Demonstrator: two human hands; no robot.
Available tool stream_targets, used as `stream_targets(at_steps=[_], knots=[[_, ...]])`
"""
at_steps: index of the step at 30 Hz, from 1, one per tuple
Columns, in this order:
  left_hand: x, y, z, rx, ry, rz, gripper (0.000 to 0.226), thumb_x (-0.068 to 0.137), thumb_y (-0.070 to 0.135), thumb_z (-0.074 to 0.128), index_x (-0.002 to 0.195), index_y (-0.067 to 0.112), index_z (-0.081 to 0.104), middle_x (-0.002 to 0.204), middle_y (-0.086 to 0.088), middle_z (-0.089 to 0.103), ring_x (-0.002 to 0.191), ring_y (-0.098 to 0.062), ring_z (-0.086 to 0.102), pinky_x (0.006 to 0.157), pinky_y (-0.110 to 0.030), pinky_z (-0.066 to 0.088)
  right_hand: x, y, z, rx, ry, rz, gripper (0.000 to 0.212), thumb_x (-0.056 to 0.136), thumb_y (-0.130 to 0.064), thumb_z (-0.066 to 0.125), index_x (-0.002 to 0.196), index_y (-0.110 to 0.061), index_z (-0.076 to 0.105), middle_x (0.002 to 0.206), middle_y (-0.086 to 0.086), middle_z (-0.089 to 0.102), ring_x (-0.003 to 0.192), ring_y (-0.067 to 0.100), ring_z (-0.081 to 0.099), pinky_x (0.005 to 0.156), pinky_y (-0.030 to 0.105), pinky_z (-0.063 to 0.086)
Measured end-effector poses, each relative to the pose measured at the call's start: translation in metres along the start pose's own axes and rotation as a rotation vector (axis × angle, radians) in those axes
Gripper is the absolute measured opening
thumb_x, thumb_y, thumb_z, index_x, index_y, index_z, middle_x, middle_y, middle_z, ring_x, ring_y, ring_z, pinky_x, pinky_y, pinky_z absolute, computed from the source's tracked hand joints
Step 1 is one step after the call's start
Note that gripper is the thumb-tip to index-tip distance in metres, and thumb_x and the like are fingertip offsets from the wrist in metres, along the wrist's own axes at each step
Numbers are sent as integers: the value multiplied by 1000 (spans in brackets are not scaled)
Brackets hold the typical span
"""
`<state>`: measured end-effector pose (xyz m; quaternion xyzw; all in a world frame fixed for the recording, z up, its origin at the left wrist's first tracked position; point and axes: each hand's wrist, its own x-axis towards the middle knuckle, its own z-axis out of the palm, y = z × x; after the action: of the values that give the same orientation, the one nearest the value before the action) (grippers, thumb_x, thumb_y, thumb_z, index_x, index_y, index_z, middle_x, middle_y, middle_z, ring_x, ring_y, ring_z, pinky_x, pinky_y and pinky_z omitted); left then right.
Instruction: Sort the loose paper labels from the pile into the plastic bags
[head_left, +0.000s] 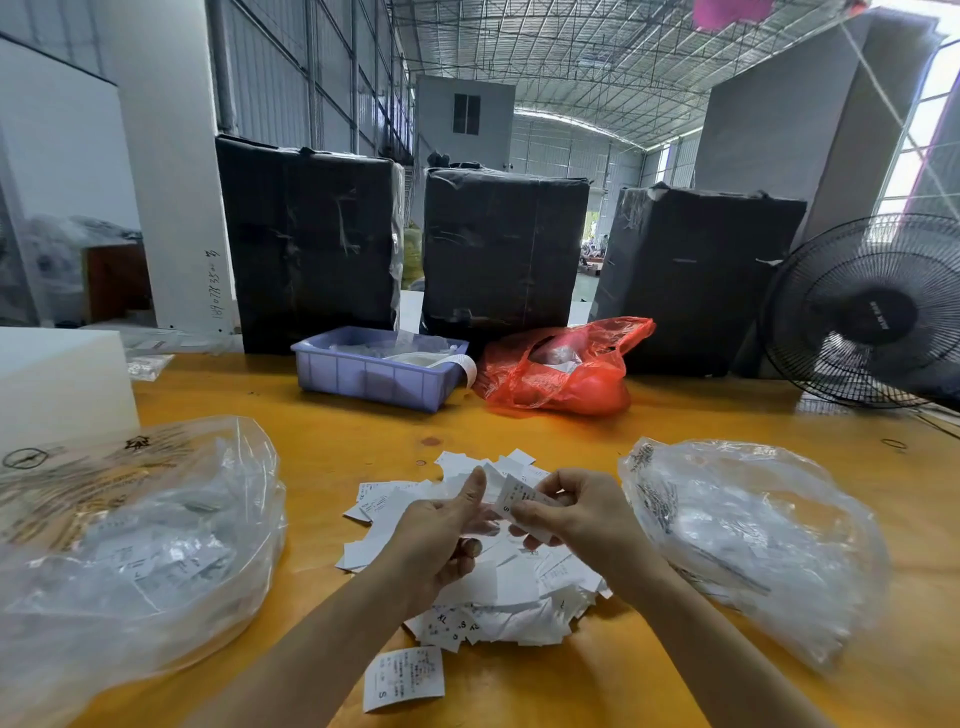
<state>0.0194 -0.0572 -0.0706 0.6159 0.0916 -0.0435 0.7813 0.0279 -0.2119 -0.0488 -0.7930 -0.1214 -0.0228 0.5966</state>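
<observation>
Head view, read left to right. Far left: a white block (57, 384) at the table's back corner. Before it, a clear plastic bag (130, 561), mouth slumped toward the centre, with paper slips showing inside. Centre: the pile of loose labels (498, 587) on the orange table (322, 415), with one stray label (404, 677) marked "S" lying apart at the near edge. Above the pile, the left hand (441, 530) is half curled with thumb raised, and seems to hold a few slips against its fingers, though blur makes this uncertain. The right hand (576, 512) pinches a held label (519, 501), also marked "S", between thumb and forefinger. Right: a second clear bag (753, 540), likewise part filled. Behind: a lilac tray (379, 374), a red bag (566, 369), three black wrapped bales (498, 254), and a fan (872, 312) at far right.

Risks, as judged: draught from the fan, should it be running, could scatter the light slips; two labels clinging together could go into one bag unnoticed; a collapsed bag mouth could deflect a dropped slip onto the table; the stray label near the edge could slide off.

Room: bare table lies between the pile and each bag, giving either hand a short, unobstructed path sideways; the tray and red bag stand well back.
</observation>
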Motion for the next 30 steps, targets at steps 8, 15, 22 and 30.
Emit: stream_targets(at_steps=[8, 15, 22, 30], knots=[[1, -3, -1, 47, -59, 17, 49, 70, 53, 63, 72, 4, 61, 49, -2, 51, 45, -11, 44, 46, -20, 42, 0, 2, 0, 73, -300, 193, 17, 78, -14, 75, 79, -4, 62, 79, 16, 73, 66, 23, 70, 59, 27, 53], [1, 4, -8, 65, -322, -67, 29, 92, 31, 54, 89, 7, 71, 82, -8, 63, 60, -12, 50, 53, -23, 43, 0, 1, -4, 158, -136, 230, 30, 77, -14, 76, 95, 4, 59, 80, 21, 72, 60, 22, 69, 52, 23, 50], [1, 3, -13, 68, -262, 22, 20, 78, 20, 69, 88, 3, 73, 70, -2, 58, 58, -10, 47, 53, -22, 43, 1, 0, -9, 126, -126, 241, 31, 72, -15, 79, 90, 4, 63, 68, 11, 66, 58, 18, 65, 54, 22, 50], [-1, 6, -13, 131, -166, 38, 23, 80, 22, 70, 98, 9, 74, 82, -3, 72, 66, -12, 54, 58, -21, 43, 2, -1, -15, 122, -209, 261, 17, 71, -10, 80, 73, -6, 64, 62, 3, 65, 55, 12, 61, 53, 22, 48]])
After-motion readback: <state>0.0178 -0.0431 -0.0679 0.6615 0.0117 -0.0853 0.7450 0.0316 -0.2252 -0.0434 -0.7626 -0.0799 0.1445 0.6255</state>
